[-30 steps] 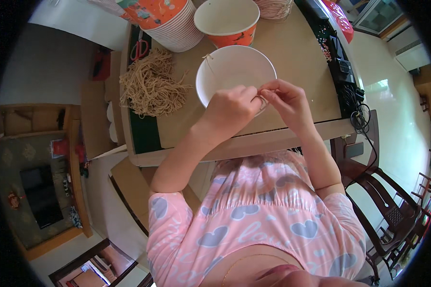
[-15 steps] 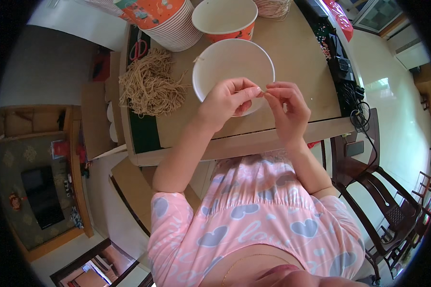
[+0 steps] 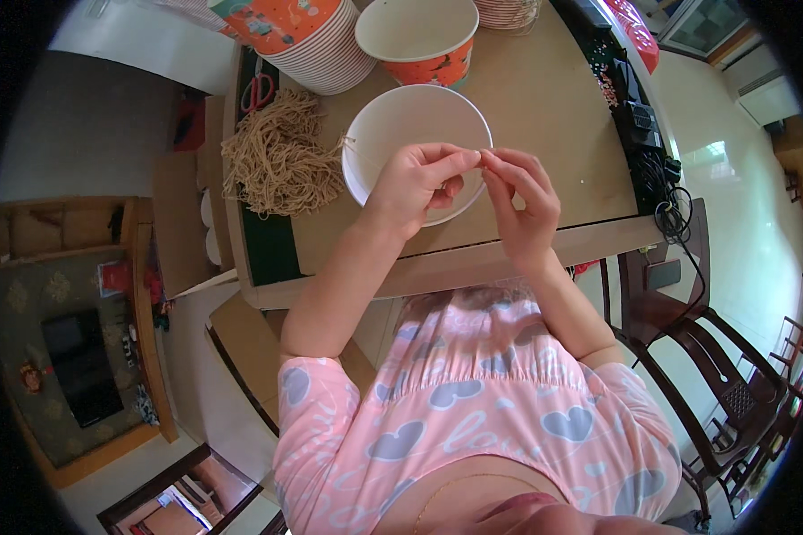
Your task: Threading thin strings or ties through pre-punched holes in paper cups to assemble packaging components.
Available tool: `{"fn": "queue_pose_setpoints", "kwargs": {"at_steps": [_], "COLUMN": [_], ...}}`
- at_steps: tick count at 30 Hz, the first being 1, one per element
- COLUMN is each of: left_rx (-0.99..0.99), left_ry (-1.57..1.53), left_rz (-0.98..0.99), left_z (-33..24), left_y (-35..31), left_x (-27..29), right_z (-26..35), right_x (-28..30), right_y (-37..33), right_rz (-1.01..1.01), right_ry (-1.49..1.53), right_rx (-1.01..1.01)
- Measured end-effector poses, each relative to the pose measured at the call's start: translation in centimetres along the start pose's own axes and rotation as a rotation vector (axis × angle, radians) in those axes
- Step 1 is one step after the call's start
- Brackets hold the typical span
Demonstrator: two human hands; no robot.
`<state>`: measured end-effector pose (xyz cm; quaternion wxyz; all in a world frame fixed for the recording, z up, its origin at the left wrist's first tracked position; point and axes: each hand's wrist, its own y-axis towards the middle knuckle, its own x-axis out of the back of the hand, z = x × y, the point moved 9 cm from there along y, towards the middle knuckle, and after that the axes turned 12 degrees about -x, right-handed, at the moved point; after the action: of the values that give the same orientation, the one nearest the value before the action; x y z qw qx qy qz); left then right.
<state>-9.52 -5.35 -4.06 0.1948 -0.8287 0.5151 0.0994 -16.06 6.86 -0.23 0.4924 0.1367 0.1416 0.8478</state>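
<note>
L hand (image 3: 409, 185) & R hand (image 3: 528, 198) meet at fingertips by R rim of white round tub (image 3: 382, 132); thumbs & index fingers pinched tight, L's other fingers curled, R's loosely bent. Can't tell what's btwn tips, too small. Tub on desk (image 3: 549, 116), nr front edge, mouth up. Thin twine strand (image 3: 347, 143) at tub's L rim. Twine heap (image 3: 285, 160) L of tub, red-handled scissors (image 3: 258, 92) behind heap. Orange-printed tub (image 3: 424, 71) behind white one; stack of tubs (image 3: 328, 58) back L.
</note>
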Motion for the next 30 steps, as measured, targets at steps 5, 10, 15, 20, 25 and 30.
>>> {"fn": "queue_pose_setpoints", "kwargs": {"at_steps": [5, 10, 15, 20, 25, 30], "left_rx": [-0.032, -0.303, -0.459, -0.237, -0.407, -0.465], "left_ry": [0.043, 0.439, 0.626, 0.482, 0.573, 0.81], "left_rz": [0.012, 0.01, -0.001, 0.003, -0.03, -0.093], "left_z": [-0.2, -2.4, -3.5, -2.8, -3.3, -4.8], "left_y": [0.0, -0.6, -1.2, -1.5, -1.4, -2.2], "left_x": [0.0, 0.0, -0.4, -0.5, -0.6, -1.2], "right_z": [0.0, -2.0, -2.5, -2.2, -2.3, -1.5], "right_x": [0.0, 0.3, -0.6, -0.3, -0.5, -0.7], "right_y": [-0.6, 0.5, 0.8, 1.1, 1.0, 1.2], "right_rz": [0.055, 0.114, 0.22, 0.181, 0.192, 0.19], "right_ry": [-0.003, 0.196, 0.097, 0.046, 0.035, 0.016], "right_rx": [-0.018, -0.287, -0.321, -0.305, -0.31, -0.263]}}
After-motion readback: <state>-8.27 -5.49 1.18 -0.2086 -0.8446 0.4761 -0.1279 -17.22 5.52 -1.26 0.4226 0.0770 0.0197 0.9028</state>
